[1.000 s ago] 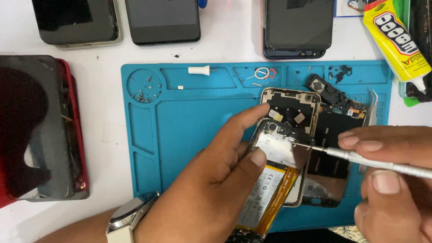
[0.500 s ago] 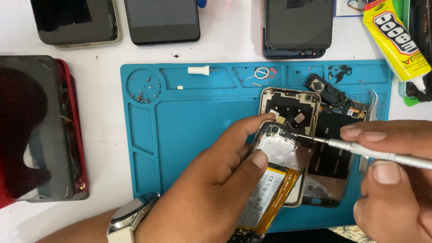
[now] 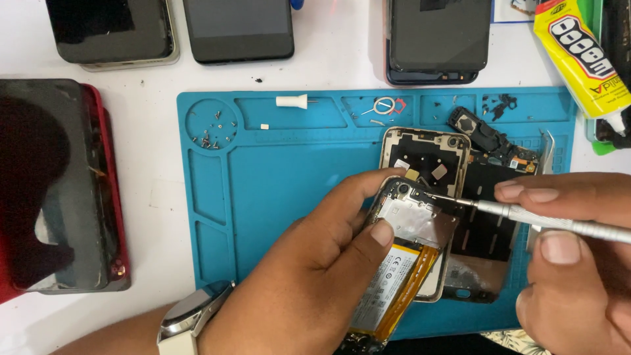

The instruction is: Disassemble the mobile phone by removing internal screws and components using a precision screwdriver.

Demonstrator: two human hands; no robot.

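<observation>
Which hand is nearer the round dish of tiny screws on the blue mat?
Left hand: the screw dish lies up-left of it. Right hand is at the far side.

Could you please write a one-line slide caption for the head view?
Left hand steadies an opened phone while right hand applies a metal tool over a blue mat.

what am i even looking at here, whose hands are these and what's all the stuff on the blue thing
The one picture comes from a camera worn on a person's head, looking down at their own bare hands. The left hand steadies an opened phone with its battery showing. The right hand holds a thin metal tool, its tip at the phone's top. Everything lies on a blue work mat with tiny screws in a round dish. Other phones and a yellow glue tube lie around it.
</observation>
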